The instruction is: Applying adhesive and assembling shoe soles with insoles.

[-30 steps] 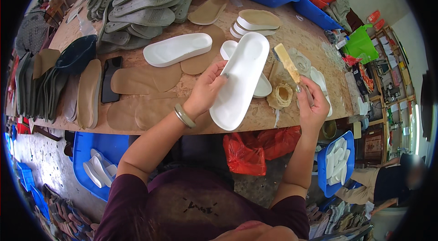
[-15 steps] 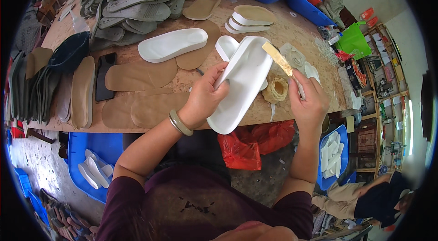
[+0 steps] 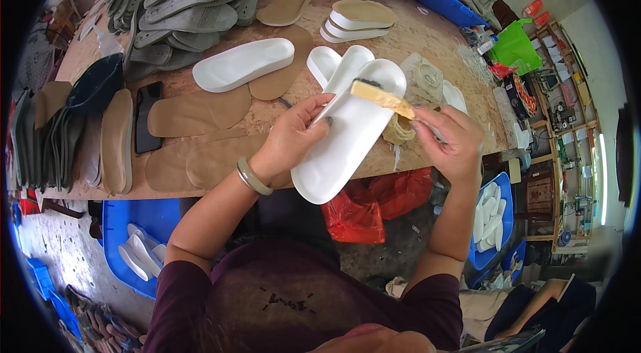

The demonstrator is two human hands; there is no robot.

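My left hand (image 3: 294, 139) is closed on the side of a white shoe sole (image 3: 337, 156), held tilted above the table's front edge. In my right hand (image 3: 455, 142) is a flat brush (image 3: 380, 97) with a pale yellow, crusted body. It lies across the sole's upper part, and a dark strip shows along its far edge there. Behind the brush stands a crusted yellowish pot (image 3: 398, 130), partly hidden. More white soles (image 3: 322, 64) lie just beyond the held one. To the left rest another white sole (image 3: 244, 64) and flat tan insoles (image 3: 197, 112).
Grey soles (image 3: 193, 9) are piled at the back left. A phone (image 3: 148, 116) and a dark bowl (image 3: 98, 82) lie at left. Blue bins with white soles (image 3: 491, 219) stand below the table, beside red bags (image 3: 354, 213). Another person (image 3: 534, 309) is at lower right.
My right hand has turned the brush from beside the sole to across its upper part. The held sole has shifted slightly down. The person at lower right has moved.
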